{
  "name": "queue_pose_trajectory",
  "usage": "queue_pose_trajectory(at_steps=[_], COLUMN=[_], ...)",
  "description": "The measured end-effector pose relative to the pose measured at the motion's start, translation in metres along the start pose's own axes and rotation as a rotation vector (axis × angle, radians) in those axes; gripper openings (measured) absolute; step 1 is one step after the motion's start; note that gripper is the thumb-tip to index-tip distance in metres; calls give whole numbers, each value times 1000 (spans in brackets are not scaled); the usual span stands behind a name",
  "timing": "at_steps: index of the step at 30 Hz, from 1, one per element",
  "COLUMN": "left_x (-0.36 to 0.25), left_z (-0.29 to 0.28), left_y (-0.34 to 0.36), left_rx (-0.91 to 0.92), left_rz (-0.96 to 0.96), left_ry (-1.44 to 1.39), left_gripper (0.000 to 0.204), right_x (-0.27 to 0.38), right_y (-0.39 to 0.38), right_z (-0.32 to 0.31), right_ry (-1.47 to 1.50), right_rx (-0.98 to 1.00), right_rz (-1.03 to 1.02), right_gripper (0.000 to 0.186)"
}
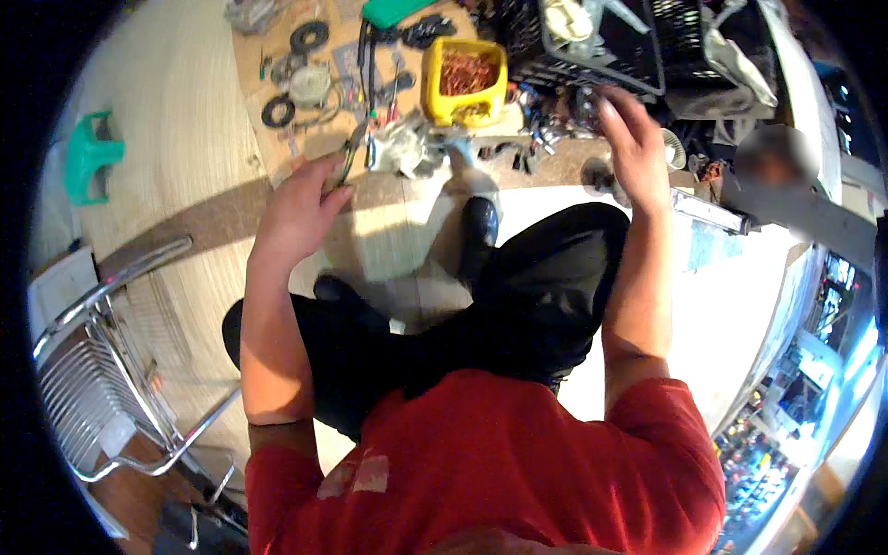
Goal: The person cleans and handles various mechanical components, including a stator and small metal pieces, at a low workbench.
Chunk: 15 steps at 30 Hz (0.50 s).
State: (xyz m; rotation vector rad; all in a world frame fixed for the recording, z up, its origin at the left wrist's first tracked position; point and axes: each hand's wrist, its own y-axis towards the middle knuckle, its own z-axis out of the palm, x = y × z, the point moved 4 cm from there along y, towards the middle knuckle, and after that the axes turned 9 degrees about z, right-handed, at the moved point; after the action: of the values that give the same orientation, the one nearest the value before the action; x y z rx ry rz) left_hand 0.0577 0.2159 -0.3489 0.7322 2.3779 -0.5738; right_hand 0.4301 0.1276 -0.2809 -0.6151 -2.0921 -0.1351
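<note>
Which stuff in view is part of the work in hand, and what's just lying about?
Likely in use:
- pliers-like tool, in the left hand
- small loose parts, near the right hand; its grip is unclear
- yellow tub of copper-coloured scraps, between the hands

Apparently just lying about:
- green stool-like piece
- metal-barred chair

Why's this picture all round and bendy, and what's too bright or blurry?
In the head view, a fisheye lens bends straight edges near the dark rim; there too, the area beside the right forearm glares white, a round patch at right is too smeared to tell, while the yellow tub and the tool in the left hand look clearer.
</note>
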Motion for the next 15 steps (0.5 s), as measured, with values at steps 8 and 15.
queue_pose_trajectory(at_steps=[8,15], left_x=[25,47], left_z=[7,31], left_y=[-18,-28], left_rx=[35,130], left_rz=[-59,-87], left_ry=[23,21], left_gripper=[49,48], right_x=[-426,-375], right_y=[-403,-602], right_z=[-64,77], right_ry=[248,394], right_rx=[229,466], right_rz=[1040,1555], right_gripper=[38,42])
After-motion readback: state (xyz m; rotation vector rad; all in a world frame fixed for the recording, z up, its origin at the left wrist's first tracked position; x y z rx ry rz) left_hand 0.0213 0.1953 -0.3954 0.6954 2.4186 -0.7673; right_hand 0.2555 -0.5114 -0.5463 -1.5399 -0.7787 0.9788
